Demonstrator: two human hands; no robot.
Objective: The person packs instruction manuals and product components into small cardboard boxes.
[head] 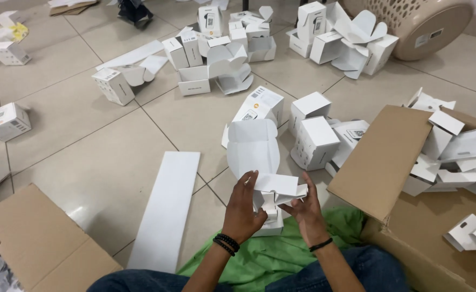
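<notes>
Both my hands hold a small white cardboard box (pixel 259 162) that is partly folded, its tall lid flap standing up and open. My left hand (pixel 243 208) grips its left side, fingers curled on the wall. My right hand (pixel 305 208) pinches a side flap on the right. The box hovers just above a green cloth (pixel 281 254) lying over my lap. Black bead bracelets circle my left wrist and a thin black band my right.
An open brown carton (pixel 389 162) at the right holds several flat white box blanks. Another brown carton (pixel 37 238) lies at the lower left. A long white card strip (pixel 165 211) rests on the tiled floor. Several folded white boxes (pixel 313 140) are scattered ahead, with a beige basket (pixel 422 24) behind.
</notes>
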